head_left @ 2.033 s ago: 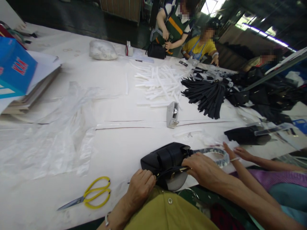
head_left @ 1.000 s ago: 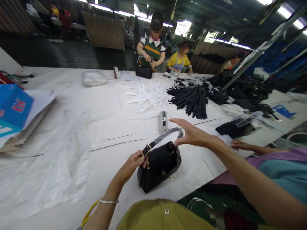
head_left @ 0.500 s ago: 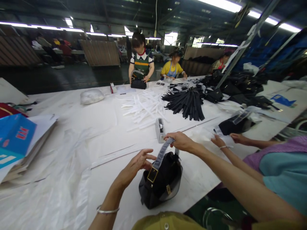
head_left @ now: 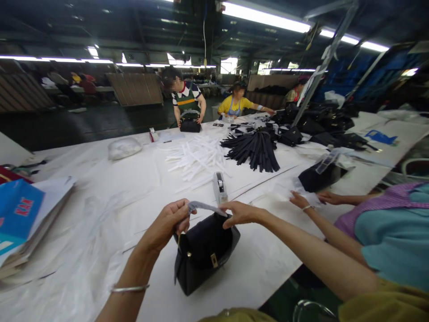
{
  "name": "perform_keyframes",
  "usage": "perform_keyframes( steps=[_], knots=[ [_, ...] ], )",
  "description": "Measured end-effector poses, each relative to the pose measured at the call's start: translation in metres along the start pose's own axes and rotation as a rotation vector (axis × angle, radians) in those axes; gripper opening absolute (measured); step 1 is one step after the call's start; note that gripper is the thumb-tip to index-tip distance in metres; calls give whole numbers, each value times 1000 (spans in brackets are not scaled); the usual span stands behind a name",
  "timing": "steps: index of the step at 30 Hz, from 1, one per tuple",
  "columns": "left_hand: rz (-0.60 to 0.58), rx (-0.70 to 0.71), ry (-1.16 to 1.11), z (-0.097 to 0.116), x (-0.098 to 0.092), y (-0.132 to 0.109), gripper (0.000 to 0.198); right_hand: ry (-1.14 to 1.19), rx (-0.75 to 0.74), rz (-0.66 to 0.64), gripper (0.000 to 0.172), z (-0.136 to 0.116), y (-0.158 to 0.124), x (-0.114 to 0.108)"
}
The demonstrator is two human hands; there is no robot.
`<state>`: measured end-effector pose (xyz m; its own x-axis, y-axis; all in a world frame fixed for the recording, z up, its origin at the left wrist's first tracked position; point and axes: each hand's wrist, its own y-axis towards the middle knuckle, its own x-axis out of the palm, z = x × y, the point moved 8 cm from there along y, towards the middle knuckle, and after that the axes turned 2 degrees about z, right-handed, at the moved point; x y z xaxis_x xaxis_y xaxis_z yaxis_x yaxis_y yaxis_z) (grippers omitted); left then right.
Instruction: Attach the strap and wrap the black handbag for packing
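A small black handbag (head_left: pixel 201 255) with gold clasps hangs just above the white table (head_left: pixel 140 179), held up by its plastic-wrapped handle (head_left: pixel 203 206). My left hand (head_left: pixel 164 226) pinches the handle's left end, fingers closed round it. My right hand (head_left: pixel 239 213) grips the handle's right end. A white tape dispenser (head_left: pixel 218 188) stands just behind the bag.
Clear plastic sheets (head_left: pixel 97 214) lie at the left, with a blue box (head_left: pixel 16 214) on stacked papers. White strips (head_left: pixel 197 156) and black straps (head_left: pixel 256 150) are piled further back. A co-worker's hands (head_left: pixel 308 199) work at my right near a black bag (head_left: pixel 318 176). Other people stand at the far edge.
The bag was lifted off the table edge and turned upright by its handle. Both my hands moved to the handle's ends. My view rose from the table toward the hall.
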<state>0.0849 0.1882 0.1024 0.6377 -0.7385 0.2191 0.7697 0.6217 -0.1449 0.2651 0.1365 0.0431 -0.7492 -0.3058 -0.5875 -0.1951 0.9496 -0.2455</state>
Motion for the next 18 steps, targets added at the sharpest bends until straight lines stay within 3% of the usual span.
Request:
perform_keyframes(
  steps=[3, 8, 13, 18],
  knots=[
    [74, 48, 54, 27, -24, 7, 31, 152, 29, 175, 74, 35, -4, -10],
    [144, 85, 114, 53, -55, 21, 34, 138, 241, 228, 50, 110, -36, -9],
    [143, 69, 131, 64, -60, 28, 36, 98, 343, 225, 41, 185, -94, 15],
    [156, 68, 130, 75, -65, 29, 39, 84, 448, 340, 34, 246, -148, 51]
  ],
)
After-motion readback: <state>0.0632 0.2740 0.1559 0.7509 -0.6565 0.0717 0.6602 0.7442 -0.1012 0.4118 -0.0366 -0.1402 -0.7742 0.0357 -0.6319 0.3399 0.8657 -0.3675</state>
